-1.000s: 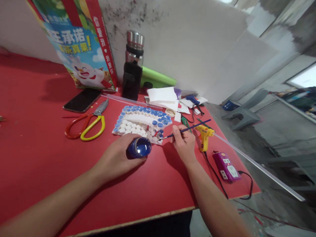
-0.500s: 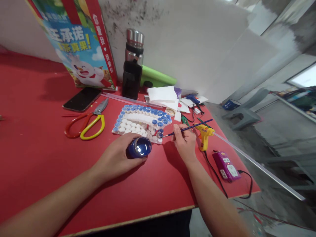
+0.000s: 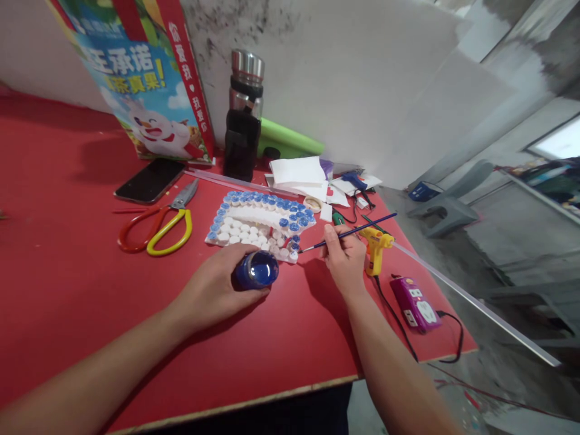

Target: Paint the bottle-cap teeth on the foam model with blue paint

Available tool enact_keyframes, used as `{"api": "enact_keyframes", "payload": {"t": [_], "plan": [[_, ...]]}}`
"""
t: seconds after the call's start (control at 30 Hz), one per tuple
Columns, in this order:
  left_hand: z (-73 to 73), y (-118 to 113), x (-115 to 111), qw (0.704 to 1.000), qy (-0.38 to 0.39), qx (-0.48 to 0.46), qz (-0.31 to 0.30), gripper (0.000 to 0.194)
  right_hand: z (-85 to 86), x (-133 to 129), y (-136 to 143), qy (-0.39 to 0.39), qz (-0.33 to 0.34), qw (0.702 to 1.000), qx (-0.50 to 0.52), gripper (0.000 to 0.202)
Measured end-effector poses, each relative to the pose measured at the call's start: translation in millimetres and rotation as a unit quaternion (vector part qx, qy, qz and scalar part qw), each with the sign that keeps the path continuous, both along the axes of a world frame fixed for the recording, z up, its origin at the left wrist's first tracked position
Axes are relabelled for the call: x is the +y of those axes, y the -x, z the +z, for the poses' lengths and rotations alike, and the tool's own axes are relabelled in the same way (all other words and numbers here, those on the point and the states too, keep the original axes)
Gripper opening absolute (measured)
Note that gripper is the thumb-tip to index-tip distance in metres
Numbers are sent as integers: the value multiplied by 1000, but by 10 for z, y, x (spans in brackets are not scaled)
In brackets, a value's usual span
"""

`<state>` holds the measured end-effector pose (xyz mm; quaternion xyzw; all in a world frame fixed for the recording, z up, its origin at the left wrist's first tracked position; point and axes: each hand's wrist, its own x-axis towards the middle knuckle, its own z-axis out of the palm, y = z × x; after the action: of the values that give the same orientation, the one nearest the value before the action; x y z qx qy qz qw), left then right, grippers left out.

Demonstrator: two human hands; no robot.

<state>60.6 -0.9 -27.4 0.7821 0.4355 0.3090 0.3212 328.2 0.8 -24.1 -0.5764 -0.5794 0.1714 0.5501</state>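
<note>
2 hands are kept busy on the red table (image 3: 67,272): the blue paint jar (image 3: 256,270) is gripped by the left hand (image 3: 217,290), while a thin paintbrush (image 3: 348,232) is pinched in the right hand (image 3: 344,260) just beside the bottle-cap board (image 3: 260,223).

Single view only: the camera is sitting on my head, looking forward and down across the red worktop (image 3: 67,272). It is facing the white wall (image 3: 362,90) at the far edge. My forearms are entering from the bottom, close to the lens. To the right, the floor (image 3: 498,272) is showing beyond the worktop's corner.
</note>
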Motion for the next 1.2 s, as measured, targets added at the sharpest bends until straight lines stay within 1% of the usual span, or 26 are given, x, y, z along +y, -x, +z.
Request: {"api": "enact_keyframes", "payload": {"t": [0.13, 0.3, 0.43, 0.53, 0.7, 0.83, 0.9, 1.07, 1.2], "plan": [[15, -9, -4, 1000, -4, 3, -1, 50, -4, 3, 7, 3, 12, 1000, -4, 45], [14, -19, 5, 1000, -8, 5, -1, 50, 1, 1, 7, 6, 12, 1000, -11, 51], [-3, -15, 11, 1000, -8, 9, -3, 50, 8, 2, 10, 7, 12, 1000, 10, 48], [-1, -8, 7, 1000, -14, 11, -5, 48, 1, 3, 9, 3, 18, 1000, 1, 48], [12, -11, 11, 1000, -25, 10, -8, 43, -11, -13, 4, 9, 35, 999, 17, 49], [0, -22, 29, 1000, -21, 11, -10, 46, -25, -18, 7, 26, 56, 998, 31, 47], [-6, -22, 32, 1000, -17, 11, -6, 47, -22, -12, 1, 26, 49, 998, 27, 48], [-3, -17, 24, 1000, -16, 7, -2, 48, 16, -10, -9, 3, 6, 1000, 3, 49], [2, -17, 18, 1000, -17, 12, 5, 50, 23, -21, 17, 20, 40, 999, 11, 49]]}}
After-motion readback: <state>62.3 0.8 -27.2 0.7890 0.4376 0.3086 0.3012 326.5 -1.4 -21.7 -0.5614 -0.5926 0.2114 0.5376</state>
